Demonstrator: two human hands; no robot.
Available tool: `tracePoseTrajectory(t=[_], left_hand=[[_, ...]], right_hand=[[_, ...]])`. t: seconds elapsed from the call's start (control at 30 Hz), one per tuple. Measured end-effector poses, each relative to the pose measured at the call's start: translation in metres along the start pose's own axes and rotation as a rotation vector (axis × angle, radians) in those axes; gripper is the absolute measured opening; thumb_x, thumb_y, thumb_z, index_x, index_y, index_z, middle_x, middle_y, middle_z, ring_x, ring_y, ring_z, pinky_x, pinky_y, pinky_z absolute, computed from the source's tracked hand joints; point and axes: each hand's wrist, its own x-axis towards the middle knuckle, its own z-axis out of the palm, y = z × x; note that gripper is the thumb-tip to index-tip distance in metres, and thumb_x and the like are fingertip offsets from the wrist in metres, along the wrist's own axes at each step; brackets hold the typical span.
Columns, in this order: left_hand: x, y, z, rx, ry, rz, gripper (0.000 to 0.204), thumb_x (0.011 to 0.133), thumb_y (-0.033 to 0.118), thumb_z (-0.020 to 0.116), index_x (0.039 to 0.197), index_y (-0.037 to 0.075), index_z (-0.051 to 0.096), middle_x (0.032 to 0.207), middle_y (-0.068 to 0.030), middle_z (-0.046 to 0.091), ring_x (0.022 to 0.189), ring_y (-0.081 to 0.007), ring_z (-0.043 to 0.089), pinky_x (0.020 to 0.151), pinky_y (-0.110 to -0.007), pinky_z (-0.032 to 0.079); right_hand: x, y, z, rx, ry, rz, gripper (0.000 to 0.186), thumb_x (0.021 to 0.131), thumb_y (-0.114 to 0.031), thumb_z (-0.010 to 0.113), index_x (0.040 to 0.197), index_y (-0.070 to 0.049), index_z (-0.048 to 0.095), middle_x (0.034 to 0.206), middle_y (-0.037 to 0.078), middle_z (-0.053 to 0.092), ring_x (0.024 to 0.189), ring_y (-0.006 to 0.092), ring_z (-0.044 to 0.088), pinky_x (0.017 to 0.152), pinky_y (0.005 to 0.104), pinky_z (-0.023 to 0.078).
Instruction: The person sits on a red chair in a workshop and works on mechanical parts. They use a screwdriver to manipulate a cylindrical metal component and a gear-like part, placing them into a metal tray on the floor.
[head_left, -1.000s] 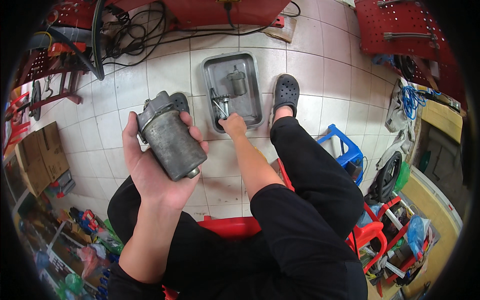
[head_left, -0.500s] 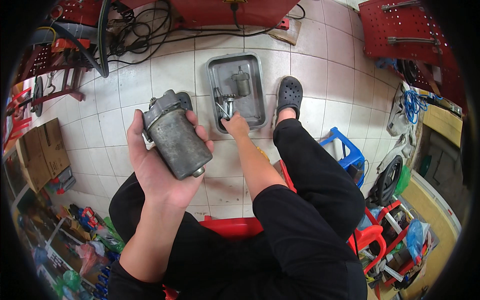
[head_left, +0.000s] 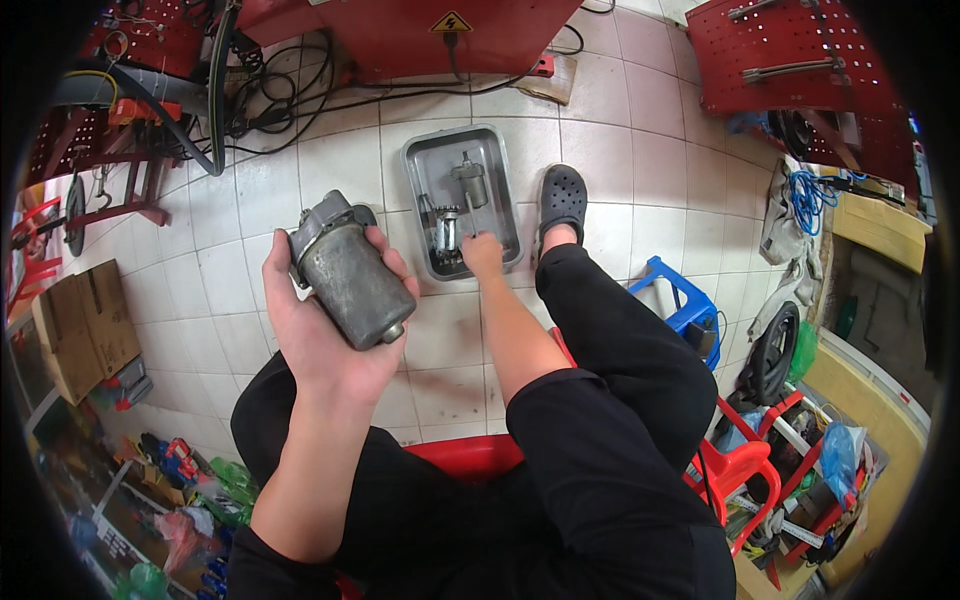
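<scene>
The left hand [head_left: 320,325] is raised palm up, its fingers curled around a grey metal motor [head_left: 345,275], which lies tilted across the palm with its small shaft end pointing down and to the right. The right hand [head_left: 483,255] reaches down to the floor into a shallow metal tray [head_left: 416,215], fingers bunched around a small shiny part [head_left: 447,232] at the tray's near end; whether it is actually pinched cannot be told. Another small grey part [head_left: 470,183] lies further back in the tray. Just right of the tray is a foot in a black clog [head_left: 562,197]. The tray sits on a white tiled floor [head_left: 250,230], with black cables [head_left: 290,95] and a red cabinet [head_left: 420,30] beyond it.
</scene>
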Motion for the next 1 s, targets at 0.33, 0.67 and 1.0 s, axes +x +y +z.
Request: tracePoseTrajectory(t=[0.33, 0.67, 1.0], left_hand=[[-0.006, 0.010, 0.005, -0.059, 0.028, 0.014, 0.055, 0.087, 0.058, 0.044, 0.107, 0.009, 0.057, 0.092, -0.0066, 0.061, 0.077, -0.0222, 0.062, 0.071, -0.037, 0.050], [-0.006, 0.011, 0.003, 0.025, -0.090, 0.024, 0.067, 0.088, 0.062, 0.039, 0.123, 0.005, 0.050, 0.100, -0.0085, 0.061, 0.083, -0.0241, 0.058, 0.075, -0.038, 0.046], [-0.007, 0.017, 0.005, 0.016, -0.051, 0.023, 0.066, 0.088, 0.062, 0.040, 0.122, 0.006, 0.050, 0.099, -0.0081, 0.060, 0.083, -0.0239, 0.057, 0.074, -0.039, 0.046]], right_hand=[[0.061, -0.035, -0.015, 0.505, -0.112, 0.379, 0.042, 0.073, -0.031, 0.075, 0.090, 0.004, 0.062, 0.073, 0.015, 0.064, 0.055, 0.0211, 0.057, 0.047, 0.0372, 0.044], [0.076, -0.059, -0.022, -0.064, -0.042, 0.043, 0.056, 0.068, -0.029, 0.078, 0.115, -0.006, 0.057, 0.105, 0.019, 0.064, 0.101, 0.0350, 0.061, 0.085, 0.0429, 0.049], [0.090, -0.113, -0.012, -0.313, -0.022, -0.115, 0.044, 0.080, -0.016, 0.058, 0.124, -0.014, 0.053, 0.105, 0.020, 0.064, 0.101, 0.0335, 0.061, 0.084, 0.0428, 0.050]])
